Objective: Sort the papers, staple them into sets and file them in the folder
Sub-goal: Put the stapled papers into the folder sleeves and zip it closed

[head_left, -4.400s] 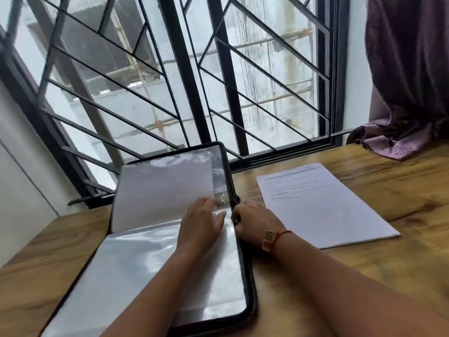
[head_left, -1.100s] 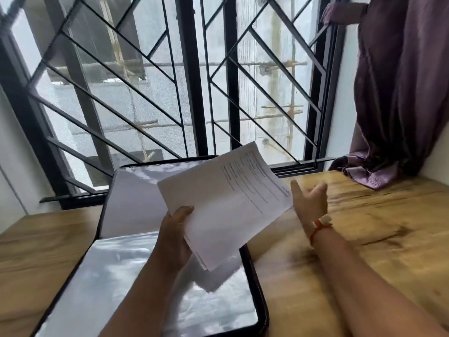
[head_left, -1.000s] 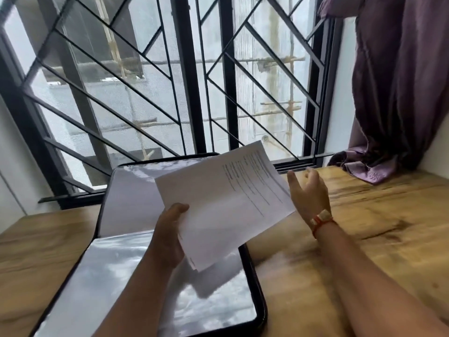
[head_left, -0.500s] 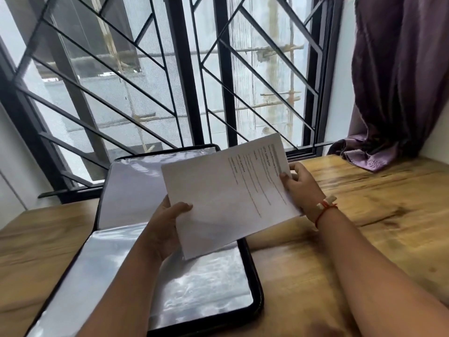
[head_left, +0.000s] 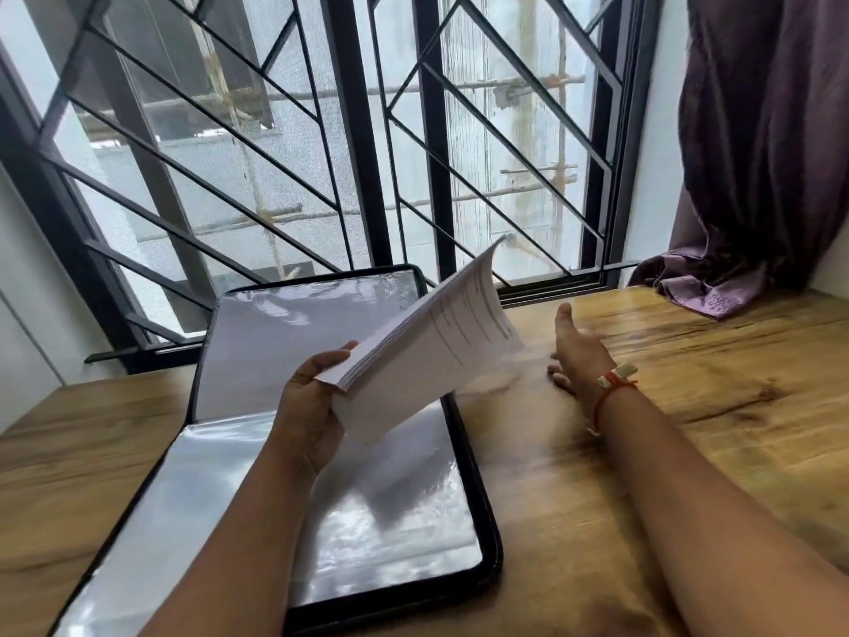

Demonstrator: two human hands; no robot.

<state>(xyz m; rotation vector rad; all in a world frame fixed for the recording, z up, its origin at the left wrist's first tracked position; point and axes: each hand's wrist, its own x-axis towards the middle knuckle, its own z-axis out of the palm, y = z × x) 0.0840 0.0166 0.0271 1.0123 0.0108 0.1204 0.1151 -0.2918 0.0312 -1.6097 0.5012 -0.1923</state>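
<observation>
hands first: the left hand [head_left: 312,406] grips the stack of papers [head_left: 427,351] at its near corner, thumb on top, the sheets tilted up and curling toward the window. the right hand [head_left: 576,351] is spread, fingers straight, holding nothing, just beside the stack over the wooden surface [head_left: 689,429]. under the papers the black-rimmed folder [head_left: 404,521] lies open, clear sleeves showing, with a purple curtain [head_left: 762,154] bunched at the far right.

Bare forearms; by the right hand [head_left: 580,356] 1 red thread [head_left: 602,402] rings the wrist, with a pale charm [head_left: 620,372], perhaps beaded.
</observation>
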